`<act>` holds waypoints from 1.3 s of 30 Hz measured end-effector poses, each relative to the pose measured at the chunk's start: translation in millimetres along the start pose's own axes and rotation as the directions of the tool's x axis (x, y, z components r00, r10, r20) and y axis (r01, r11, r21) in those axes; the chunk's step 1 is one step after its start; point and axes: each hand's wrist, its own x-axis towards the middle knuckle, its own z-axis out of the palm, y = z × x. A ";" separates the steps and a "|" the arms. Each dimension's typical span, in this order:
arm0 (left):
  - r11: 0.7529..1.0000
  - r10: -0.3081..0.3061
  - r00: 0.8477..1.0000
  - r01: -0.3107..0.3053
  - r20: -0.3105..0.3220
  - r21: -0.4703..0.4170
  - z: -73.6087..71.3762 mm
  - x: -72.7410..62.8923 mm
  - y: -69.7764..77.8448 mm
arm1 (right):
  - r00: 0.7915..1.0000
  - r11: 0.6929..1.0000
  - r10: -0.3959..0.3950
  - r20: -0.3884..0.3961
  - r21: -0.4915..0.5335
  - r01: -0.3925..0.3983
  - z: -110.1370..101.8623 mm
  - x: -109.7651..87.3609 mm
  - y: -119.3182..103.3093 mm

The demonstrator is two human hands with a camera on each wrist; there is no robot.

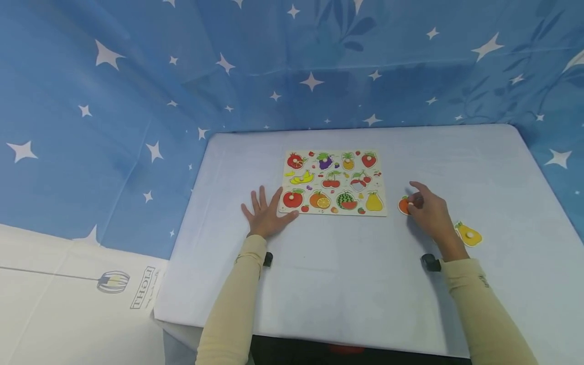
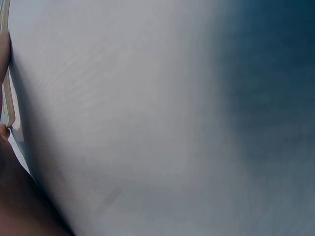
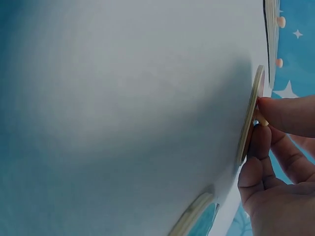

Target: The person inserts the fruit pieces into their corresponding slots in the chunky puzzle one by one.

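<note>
A wooden fruit puzzle board [image 1: 334, 214] lies flat on the table, with several knobbed pieces set in it. My left hand [image 1: 266, 219] is spread at its lower left corner, thumb and index finger against the edges. In the left wrist view, the board's edge [image 2: 7, 105] shows beside the fingers. Right of the board, my right hand [image 1: 430, 215] pinches the knob of a round orange-red fruit puzzle piece [image 1: 403, 206]. The right wrist view has this piece [image 3: 251, 115] edge-on, tilted close over the cloth. Beside the right wrist lies a yellow pear puzzle piece [image 1: 471, 235], knob up.
A white cloth covers the table [image 1: 337, 284]. Behind it and to the left hangs a blue curtain [image 1: 255, 66] with white stars. Pale printed fabric [image 1: 59, 304] lies at the lower left, past the table's edge.
</note>
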 end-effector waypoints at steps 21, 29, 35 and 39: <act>1.000 -0.018 1.000 0.018 0.019 0.025 -6.1 -2.7 3.9 | 1.000 0.999 0.002 -0.003 0.041 -0.002 10.0 9.8 -23.0; 0.999 -0.035 0.999 0.035 0.035 0.002 -10.7 -4.7 8.2 | 0.999 0.996 -0.047 0.009 0.078 0.046 22.4 21.1 -44.4; 1.000 -0.031 0.999 0.031 0.034 0.006 -11.9 -6.4 7.8 | 0.997 0.993 -0.066 0.036 0.096 0.062 37.5 27.3 -64.5; 1.000 -0.024 1.000 0.024 0.015 0.019 -7.7 -3.8 5.7 | 0.995 0.992 -0.087 0.051 0.100 0.082 47.7 30.6 -75.1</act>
